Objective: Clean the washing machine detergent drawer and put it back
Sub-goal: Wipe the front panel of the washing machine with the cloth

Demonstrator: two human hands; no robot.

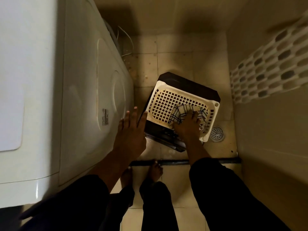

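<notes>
A white square-holed plastic basket [186, 91] sits on a dark brown box-like stand [191, 84] on the beige tiled floor [175, 55]. Inside the basket, at its near right corner, the right hand [186, 127] grips a white cloth with dark check lines [180, 112], fingers [195, 116] curled into it. The left hand [131, 130] hovers just left of the basket, fingers spread and straight, holding nothing. The white washing machine [80, 80] stands left of the basket, and a round metal floor drain [216, 133] lies just right of it.
</notes>
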